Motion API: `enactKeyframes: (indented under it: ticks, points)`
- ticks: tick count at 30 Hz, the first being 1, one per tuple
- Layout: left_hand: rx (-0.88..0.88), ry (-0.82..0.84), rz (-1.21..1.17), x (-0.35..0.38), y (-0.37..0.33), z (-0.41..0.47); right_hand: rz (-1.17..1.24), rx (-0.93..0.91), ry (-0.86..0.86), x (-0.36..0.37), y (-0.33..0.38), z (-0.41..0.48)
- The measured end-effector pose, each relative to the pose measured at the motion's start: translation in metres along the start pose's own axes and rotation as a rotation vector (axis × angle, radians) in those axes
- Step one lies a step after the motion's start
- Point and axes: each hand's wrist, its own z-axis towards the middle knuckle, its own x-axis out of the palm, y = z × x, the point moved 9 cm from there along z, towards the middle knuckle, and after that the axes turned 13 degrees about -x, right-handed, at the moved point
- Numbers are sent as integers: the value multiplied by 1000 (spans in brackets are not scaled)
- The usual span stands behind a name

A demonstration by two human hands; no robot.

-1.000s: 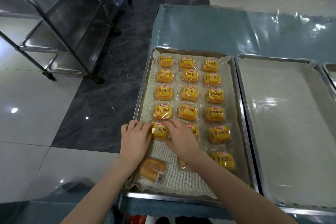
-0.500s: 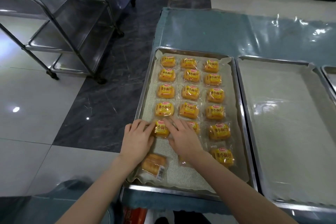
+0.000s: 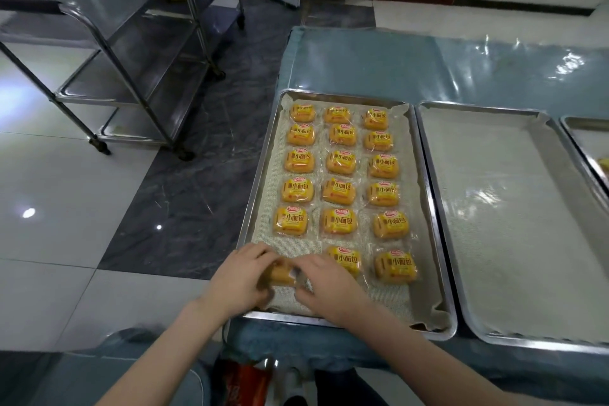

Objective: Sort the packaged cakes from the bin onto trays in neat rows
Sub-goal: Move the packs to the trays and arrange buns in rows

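Several yellow packaged cakes (image 3: 339, 188) lie in three neat columns on the lined steel tray (image 3: 260, 171). At the tray's near left corner a packaged cake (image 3: 282, 273) lies face down, showing its plain brown side. My left hand (image 3: 242, 277) grips its left end with curled fingers. My right hand (image 3: 324, 285) holds its right end, covering part of it. Just right of my hands lie two more cakes (image 3: 395, 267) in the nearest row.
A second lined tray (image 3: 514, 208) with nothing on it sits to the right, and a third tray's edge (image 3: 583, 142) shows at the far right. A steel rack cart (image 3: 131, 53) stands on the floor to the left. The table edge runs just below the trays.
Both hands left the fifth-row left cake, now lying in line, and drew back to the face-down cake at the near left corner, taking hold of it. The camera tilted.
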Motion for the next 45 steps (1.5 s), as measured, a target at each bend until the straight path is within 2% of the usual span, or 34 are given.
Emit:
enactKeyframes:
  ticks: [5,8,10,12,15,18,22,29,31,35,38,40,45]
  points:
    - [-181,-17,-224,-6,14,10,5,181,-110,-18,-19,-1]
    - [-236,31,-166,0,15,13,-56,155,-76,-13,-29,5]
    - [-241,9,-162,0,12,14,-77,112,-119,-17,-30,9]
    - [-225,-70,-183,-4,9,15,-108,67,-151,-18,-29,10]
    - [-134,-172,-110,-5,2,15,-180,7,-94,-9,-25,13]
    - [-51,-160,26,6,-2,14,-184,24,-27,0,-26,14]
    - [-86,-191,86,8,4,15,-173,48,-69,2,-29,14]
    - [-87,-212,187,13,3,16,-208,45,-24,3,-35,18]
    - [-88,-205,158,12,4,15,-175,57,-45,-3,-36,12]
    - [-12,-225,48,7,-10,12,-171,193,-80,-19,-59,-28]
    - [95,-196,59,20,-33,9,-185,223,-53,-27,-67,-52]
    - [98,-174,84,33,-40,7,-182,220,-24,-23,-67,-58]
    - [54,-170,85,44,-40,8,-130,267,-181,-25,-62,-57]
